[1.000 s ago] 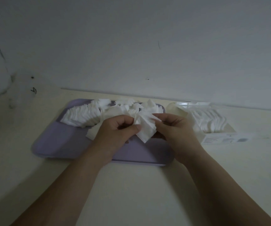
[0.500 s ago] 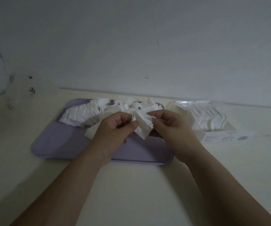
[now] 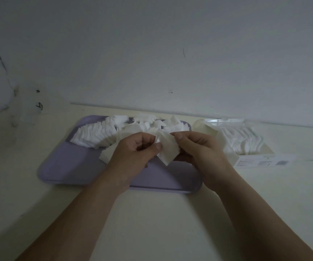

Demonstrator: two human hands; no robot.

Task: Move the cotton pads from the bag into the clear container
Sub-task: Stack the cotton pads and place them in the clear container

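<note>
Both hands are holding a small stack of white cotton pads, the held pads (image 3: 166, 149), just above the middle of the purple tray (image 3: 72, 166). The left hand (image 3: 133, 153) is pinching the stack's left edge with thumb against curled fingers, and the right hand (image 3: 202, 153) is gripping the right edge with its fingers curled round it. The stack is roughly square, so no clear long axis is showing. It is sitting diamond-wise, flat face toward the camera, one corner pointing down at the tray. The pads on the tray (image 3: 95, 132) are lying in a loose fanned row across the far half, running from the left edge toward the far right corner, messier at the right end. The near half of the tray is showing bare purple. The clear container (image 3: 227, 120) is standing just right of the tray with its top open. The pads in the container (image 3: 242, 138) are standing on edge in a row, filling most of it. A white label (image 3: 261, 162) is lying along its near side. Everything is resting on a cream table (image 3: 152, 223) against a pale wall (image 3: 152, 53). A blurry clear object (image 3: 29, 106) is sitting at far left; cannot tell what it is.
</note>
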